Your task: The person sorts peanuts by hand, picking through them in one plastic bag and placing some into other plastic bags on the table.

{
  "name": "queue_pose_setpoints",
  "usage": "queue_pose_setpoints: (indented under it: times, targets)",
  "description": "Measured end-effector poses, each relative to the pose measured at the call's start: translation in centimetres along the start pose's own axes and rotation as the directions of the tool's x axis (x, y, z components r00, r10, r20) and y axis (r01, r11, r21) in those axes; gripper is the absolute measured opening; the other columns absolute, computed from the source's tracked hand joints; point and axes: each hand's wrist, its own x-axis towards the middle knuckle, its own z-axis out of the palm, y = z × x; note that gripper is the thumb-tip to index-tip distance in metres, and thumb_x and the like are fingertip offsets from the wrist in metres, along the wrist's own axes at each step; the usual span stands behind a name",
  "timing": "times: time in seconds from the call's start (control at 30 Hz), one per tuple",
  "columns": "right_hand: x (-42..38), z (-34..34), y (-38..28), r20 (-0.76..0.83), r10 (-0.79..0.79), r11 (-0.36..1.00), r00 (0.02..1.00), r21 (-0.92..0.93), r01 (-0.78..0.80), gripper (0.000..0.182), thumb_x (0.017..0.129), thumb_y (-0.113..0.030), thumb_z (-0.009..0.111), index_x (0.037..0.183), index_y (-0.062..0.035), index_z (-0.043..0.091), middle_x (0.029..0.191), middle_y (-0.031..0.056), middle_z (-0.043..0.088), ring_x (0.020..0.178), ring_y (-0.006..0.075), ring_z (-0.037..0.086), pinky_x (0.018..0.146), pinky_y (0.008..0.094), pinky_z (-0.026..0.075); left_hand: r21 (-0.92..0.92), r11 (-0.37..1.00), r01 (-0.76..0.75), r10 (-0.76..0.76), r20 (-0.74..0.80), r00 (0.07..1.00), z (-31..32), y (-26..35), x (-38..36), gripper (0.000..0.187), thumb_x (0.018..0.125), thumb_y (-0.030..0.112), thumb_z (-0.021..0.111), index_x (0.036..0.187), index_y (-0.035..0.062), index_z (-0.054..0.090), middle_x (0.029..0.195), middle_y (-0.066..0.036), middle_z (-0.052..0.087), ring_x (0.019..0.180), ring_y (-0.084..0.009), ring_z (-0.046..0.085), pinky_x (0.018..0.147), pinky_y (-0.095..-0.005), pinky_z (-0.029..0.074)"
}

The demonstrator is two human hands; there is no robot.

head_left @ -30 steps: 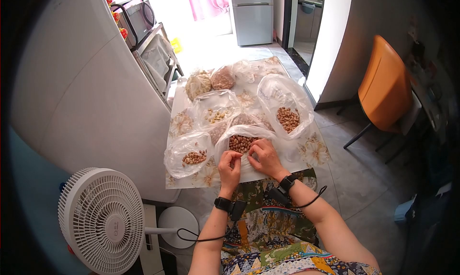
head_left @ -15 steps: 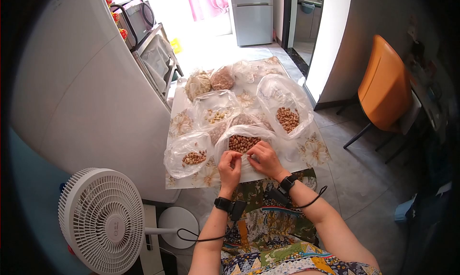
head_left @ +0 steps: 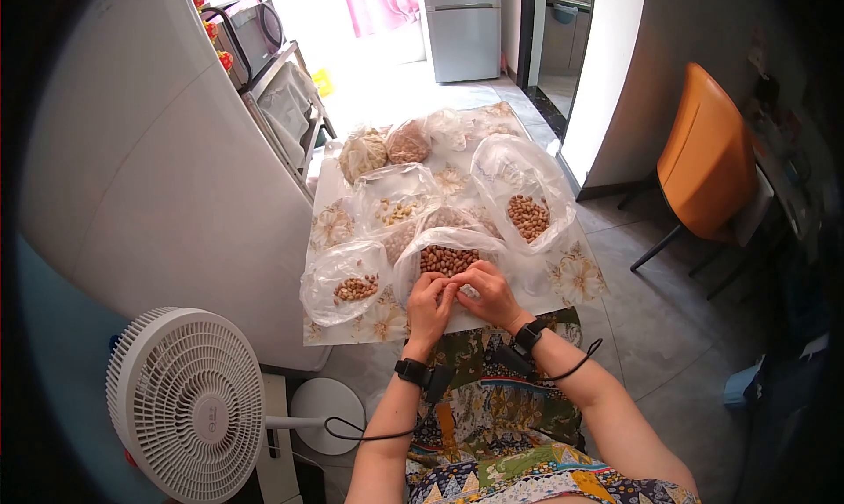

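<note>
Your left hand (head_left: 430, 307) and right hand (head_left: 490, 295) meet, fingers curled and pinching the near edge of the open plastic bag of peanuts (head_left: 447, 260) at the surface's (head_left: 576, 280) front edge. Beyond it lie a smaller bag (head_left: 347, 280) and larger bag (head_left: 521, 192).

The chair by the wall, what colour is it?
Orange: the chair has an orange back on dark legs, seen in the head view.

Bags crowd the table (head_left: 576, 280): a peanut bag (head_left: 345, 280) left, another bag (head_left: 523, 192) far right, more beyond; bare cloth remains near right.
</note>
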Motion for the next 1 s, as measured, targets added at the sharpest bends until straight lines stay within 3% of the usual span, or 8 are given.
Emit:
queue_pose_setpoints:
  times: [0.83, 1.0]
  targets:
    - [-0.1, 0.15, 0.11, 0.029, 0.027, 0.998, 0.999, -0.055, -0.025, 0.019, 0.075, -0.006, 0.079, 0.089, -0.0076, 0.066, 0.089, 0.0059, 0.067, 0.092, 0.0282, 0.063, 0.083, 0.0393, 0.054, -0.017, 1.0, 0.021, -0.021, -0.003, 1.0, -0.04, -0.12, -0.05, 0.016, 0.098, 0.013, 0.067, 0.091, -0.0006, 0.07, 0.097, -0.012, 0.068, 0.085, -0.0288, 0.067, 0.075, -0.0372, 0.053]
    - [-0.08, 0.17, 0.06, 0.021, 0.041, 0.998, 0.999, -0.049, -0.04, 0.017, 0.077, -0.007, 0.079, 0.088, -0.0066, 0.066, 0.088, 0.007, 0.067, 0.09, 0.0288, 0.063, 0.08, 0.0398, 0.054, -0.047, 0.997, 0.059, -0.058, 0.011, 0.998, -0.21, 0.19, -0.01, 0.014, 0.1, 0.013, 0.065, 0.097, -0.0001, 0.07, 0.096, -0.011, 0.068, 0.083, -0.0236, 0.066, 0.074, -0.0341, 0.052]
